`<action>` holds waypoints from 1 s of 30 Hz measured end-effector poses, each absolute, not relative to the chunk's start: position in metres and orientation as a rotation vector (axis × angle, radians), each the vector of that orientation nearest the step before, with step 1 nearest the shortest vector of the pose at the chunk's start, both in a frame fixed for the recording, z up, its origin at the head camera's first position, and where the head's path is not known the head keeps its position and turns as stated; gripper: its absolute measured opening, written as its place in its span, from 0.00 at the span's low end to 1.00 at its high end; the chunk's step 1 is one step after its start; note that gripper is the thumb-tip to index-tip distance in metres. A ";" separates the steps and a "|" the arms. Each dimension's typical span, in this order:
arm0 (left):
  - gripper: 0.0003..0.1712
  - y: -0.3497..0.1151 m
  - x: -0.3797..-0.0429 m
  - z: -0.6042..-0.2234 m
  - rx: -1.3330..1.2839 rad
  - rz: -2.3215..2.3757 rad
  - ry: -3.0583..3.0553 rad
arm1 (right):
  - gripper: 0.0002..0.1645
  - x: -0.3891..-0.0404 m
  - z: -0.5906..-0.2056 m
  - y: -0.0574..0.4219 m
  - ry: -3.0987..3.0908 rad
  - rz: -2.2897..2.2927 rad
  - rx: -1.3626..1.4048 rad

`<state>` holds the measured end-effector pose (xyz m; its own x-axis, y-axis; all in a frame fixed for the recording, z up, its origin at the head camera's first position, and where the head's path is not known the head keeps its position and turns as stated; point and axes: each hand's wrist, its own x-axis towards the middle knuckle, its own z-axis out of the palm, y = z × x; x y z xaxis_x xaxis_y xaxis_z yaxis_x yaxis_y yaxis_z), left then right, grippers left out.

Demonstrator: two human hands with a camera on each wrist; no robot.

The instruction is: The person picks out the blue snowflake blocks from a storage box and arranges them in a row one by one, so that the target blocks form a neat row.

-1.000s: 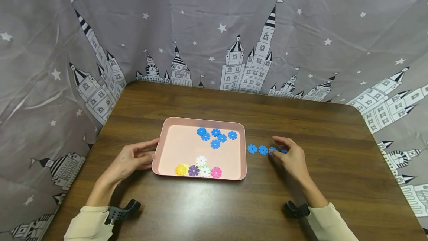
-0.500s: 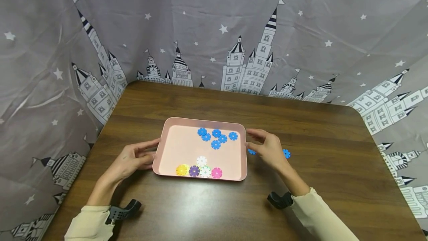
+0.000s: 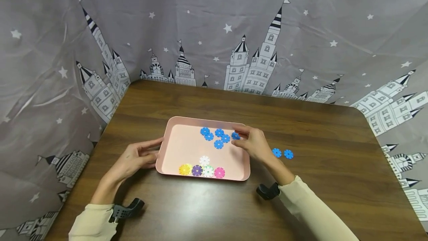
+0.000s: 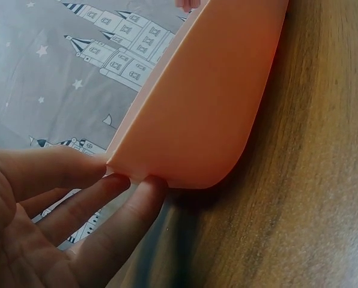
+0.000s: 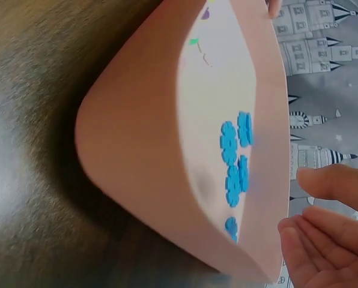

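Several flat notched plastic discs, like snowflake building pieces, lie in a shallow pink tray point(image 3: 187, 120). Blue discs point(image 3: 219, 144) are scattered toward its back right. Along the front wall lie a yellow disc point(image 3: 185, 169), a purple disc point(image 3: 197, 170), white discs point(image 3: 204, 161) and a pink disc point(image 3: 219, 172). My left hand point(image 3: 135, 159) touches the tray's left wall from outside with its fingertips. Over the right rim reaches my right hand point(image 3: 255, 144), thumb and fingers apart around the rightmost blue disc point(image 3: 235, 136). Nothing shows between those fingers in the right wrist view.
Two more blue discs point(image 3: 282, 153) lie on the brown wooden table point(image 3: 317, 137) right of the tray. My right hand and wrist cover the spot where others lay. A grey castle-print curtain point(image 3: 200, 21) hangs around the table's back and sides.
My right hand has moved left from the row of blue discs on the table, over the tray's right rim to the rightmost blue disc inside. The left hand stays at the tray.
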<state>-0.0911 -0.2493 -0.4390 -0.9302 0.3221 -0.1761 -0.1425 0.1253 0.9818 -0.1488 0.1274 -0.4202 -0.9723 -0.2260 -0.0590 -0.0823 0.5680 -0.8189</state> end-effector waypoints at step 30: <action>0.32 -0.250 -0.092 -0.439 0.167 1.917 2.006 | 0.27 -0.172 -0.429 0.096 2.629 -1.322 -0.304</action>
<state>-0.0916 -0.2496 -0.4388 -0.9283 0.3279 -0.1751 -0.1601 0.0726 0.9844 -0.1718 0.0956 -0.4289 -0.9624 -0.2624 -0.0704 -0.1000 0.5829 -0.8064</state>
